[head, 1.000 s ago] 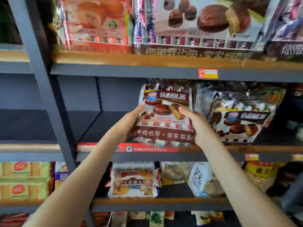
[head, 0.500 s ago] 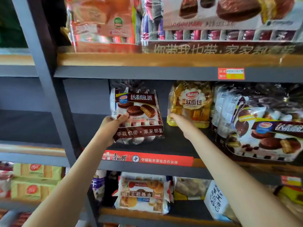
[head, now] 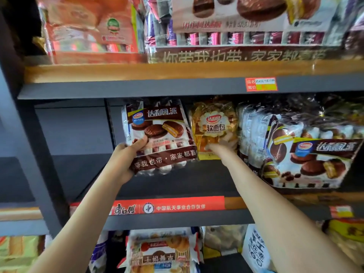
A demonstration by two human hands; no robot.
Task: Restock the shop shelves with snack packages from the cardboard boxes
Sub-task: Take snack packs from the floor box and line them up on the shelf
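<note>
A brown-and-white chocolate pie bag (head: 157,131) is held upright over the left part of the dark middle shelf (head: 177,184), its lower edge just above the board. My left hand (head: 128,154) grips its lower left corner, thumb on the front. My right hand (head: 218,146) reaches further in, past the bag's right edge, to the lower front of a yellow soft-bread bag (head: 214,119) standing at the back. Its fingers are blurred against that bag. No cardboard box is in view.
A pile of chocolate pie bags (head: 307,154) fills the shelf's right side. Large pie packs (head: 246,26) and an orange pack (head: 90,30) sit on the shelf above. A grey upright post (head: 39,154) bounds the left. Pastry bags (head: 159,251) lie on the shelf below.
My right hand let go of the pie bag and reached back to the yellow bread bag. My left hand carried the pie bag leftward, alone. The view has moved closer.
</note>
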